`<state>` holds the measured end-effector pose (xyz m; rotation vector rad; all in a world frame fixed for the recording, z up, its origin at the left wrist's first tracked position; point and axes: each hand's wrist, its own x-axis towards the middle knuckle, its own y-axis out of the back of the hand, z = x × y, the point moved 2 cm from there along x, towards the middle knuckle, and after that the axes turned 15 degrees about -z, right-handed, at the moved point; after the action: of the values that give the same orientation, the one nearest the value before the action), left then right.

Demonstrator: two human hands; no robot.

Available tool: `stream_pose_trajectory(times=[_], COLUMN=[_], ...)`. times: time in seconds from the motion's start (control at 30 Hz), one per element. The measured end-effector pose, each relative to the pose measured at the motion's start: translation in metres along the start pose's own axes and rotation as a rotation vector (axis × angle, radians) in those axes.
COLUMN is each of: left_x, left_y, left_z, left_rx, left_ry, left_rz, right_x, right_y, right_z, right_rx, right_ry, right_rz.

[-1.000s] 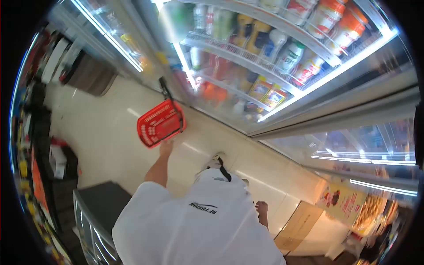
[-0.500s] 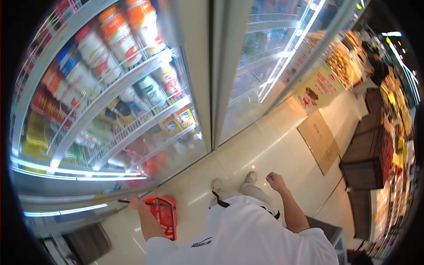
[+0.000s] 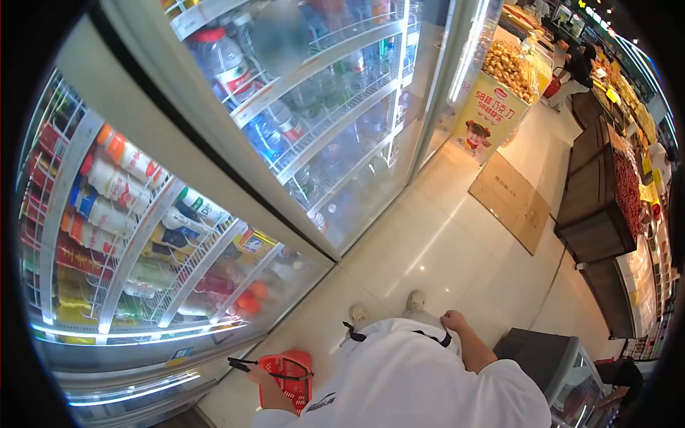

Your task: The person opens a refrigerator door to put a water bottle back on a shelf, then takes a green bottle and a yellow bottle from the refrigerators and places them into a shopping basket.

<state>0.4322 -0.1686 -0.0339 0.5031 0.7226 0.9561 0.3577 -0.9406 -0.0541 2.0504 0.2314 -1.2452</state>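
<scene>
Low on the left, my left hand point(image 3: 260, 374) is closed around the black handle point(image 3: 240, 364) of a red shopping basket point(image 3: 304, 362). The basket hangs beside my leg, partly hidden by my forearm, and I cannot make out anything inside it. My right hand point(image 3: 451, 321) is held near my hip with curled fingers and nothing visible in it. In front of me stands a glass-door drinks fridge point(image 3: 214, 135), its shelves lined with white yogurt bottles point(image 3: 114, 184) at left and clear water bottles point(image 3: 227, 64) further right. Neither hand touches the fridge.
Flattened cardboard point(image 3: 510, 203) lies on the tiled floor at right. Beyond it are a yellow poster stand point(image 3: 477, 123) with wrapped goods and dark wooden display bins point(image 3: 598, 196). A grey case point(image 3: 535, 357) stands near my right side. People point(image 3: 571, 78) are further down the aisle.
My view has swung right, bringing the water-bottle shelves into sight. My right hand has dropped closer to my hip. My left hand keeps hold of the basket.
</scene>
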Motion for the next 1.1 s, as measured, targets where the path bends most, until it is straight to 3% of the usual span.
stream_pose_trajectory(times=[0.03,0.13,0.33,0.53,0.8,0.9,1.0,1.07,1.1], left_x=[-0.024,-0.075,-0.165,-0.237,-0.303,-0.319,-0.318,-0.368,-0.361], left_y=[-0.01,-0.045,-0.101,-0.15,-0.212,-0.239,-0.271,-0.263,-0.272], left_z=[0.0,-0.003,0.006,0.016,0.018,0.018,0.008,0.046,0.045], left_rx=[0.005,-0.124,0.16,0.44,0.633,0.663,0.893,0.541,0.675], left_ry=[0.087,0.209,0.255,0.247,0.24,0.222,0.023,0.134,0.197], left_rz=[-0.114,-0.026,-0.334,-0.631,-0.872,-0.884,-0.844,-0.662,-0.685], right_x=[0.001,0.018,0.032,0.067,0.023,0.0,-0.014,-0.013,-0.01], right_y=[0.008,0.035,0.097,0.093,0.078,0.079,0.077,0.071,0.067], right_z=[-0.004,-0.004,0.017,0.132,0.265,0.282,0.29,0.299,0.303], right_rx=[0.06,0.131,0.351,0.42,0.658,0.786,0.887,0.929,0.938], right_ry=[0.021,0.085,0.253,0.217,-0.018,-0.068,-0.09,-0.089,-0.092], right_rz=[0.022,0.056,0.283,0.328,0.227,0.221,0.21,0.202,0.167])
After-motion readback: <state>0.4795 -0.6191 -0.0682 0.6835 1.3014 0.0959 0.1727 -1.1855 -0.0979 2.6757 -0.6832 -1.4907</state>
